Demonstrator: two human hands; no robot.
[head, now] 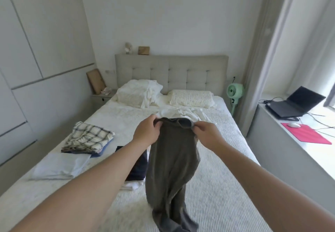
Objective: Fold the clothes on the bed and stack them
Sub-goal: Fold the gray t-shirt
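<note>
Grey garment point(172, 159): hangs from both hands above the bed point(226, 177), its lower end bunched nearest the camera; soft, limp knit.
Left hand point(145, 132): fingers curled over the garment's top left edge, gripping it.
Right hand point(208, 133): pinches the top right edge.
Plaid folded stack point(88, 139): left of the left hand, on blue fabric.
Pale blue folded piece point(61, 166): nearer, beside that stack.
Dark navy piece point(137, 166): under the left forearm.

A home bedroom: bed point(208, 159) with pillows point(190, 98) and padded headboard point(181, 72)
</note>
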